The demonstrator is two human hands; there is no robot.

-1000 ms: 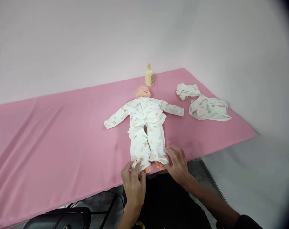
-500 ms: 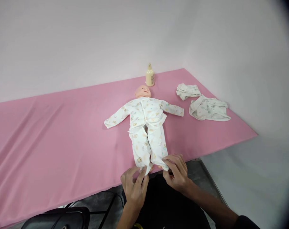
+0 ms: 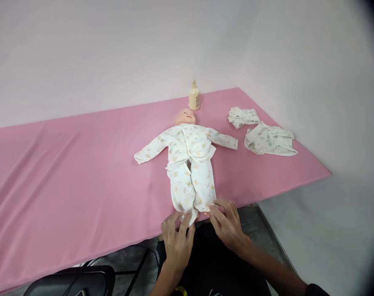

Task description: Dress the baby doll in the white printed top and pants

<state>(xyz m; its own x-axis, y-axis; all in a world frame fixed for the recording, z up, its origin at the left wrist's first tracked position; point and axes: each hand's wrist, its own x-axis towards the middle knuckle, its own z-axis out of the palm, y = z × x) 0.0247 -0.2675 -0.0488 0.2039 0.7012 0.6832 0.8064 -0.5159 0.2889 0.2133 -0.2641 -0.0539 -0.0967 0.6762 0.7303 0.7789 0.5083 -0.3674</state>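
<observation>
Head view | my left hand (image 3: 176, 238) and right hand (image 3: 227, 224) pinch the pants (image 3: 191, 189) cuffs | doll (image 3: 187, 144) lies flat, so both legs stay reachable

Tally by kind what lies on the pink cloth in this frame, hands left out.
Dolls: 1, the dressed baby doll, trouser cuffs pinched by the left hand and the right hand
Bottles: 1, the cream bottle
Loose garments: 2, the folded garment and the spread garment
Total: 4
</observation>
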